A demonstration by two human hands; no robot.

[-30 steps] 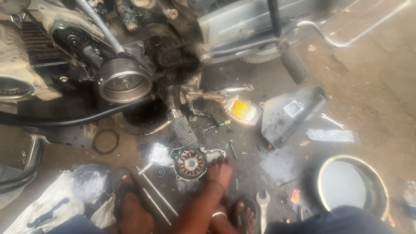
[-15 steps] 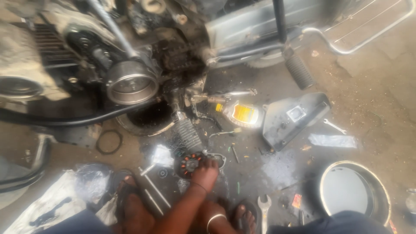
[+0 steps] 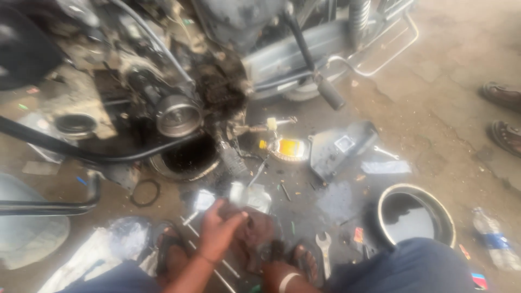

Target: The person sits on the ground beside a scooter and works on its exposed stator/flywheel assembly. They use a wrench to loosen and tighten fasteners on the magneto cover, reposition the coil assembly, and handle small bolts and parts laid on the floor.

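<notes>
My left hand (image 3: 218, 233) grips a dark reddish rag (image 3: 259, 230) low in the middle of the head view, just above my sandalled feet. My right hand (image 3: 278, 271), with a pale band on the wrist, holds the rag's lower edge from below. The rag covers the spot where a round toothed metal part lay on the oily floor; that part is hidden. Right above the hands stands a motorcycle engine (image 3: 176, 115) with a shiny round drum and an open round housing (image 3: 184, 158) under it.
A yellow oil bottle (image 3: 290, 147) and a grey side cover (image 3: 339, 149) lie right of the engine. A basin of dark liquid (image 3: 415, 217), a wrench (image 3: 324, 247), thin rods (image 3: 209, 252), a rubber ring (image 3: 145, 192), a plastic bottle (image 3: 491, 244). Another person's feet (image 3: 504, 116) at far right.
One hand was reaching down onto the round toothed part. Now both hands hold a rag over that spot, and the camera has swung so the engine sits higher.
</notes>
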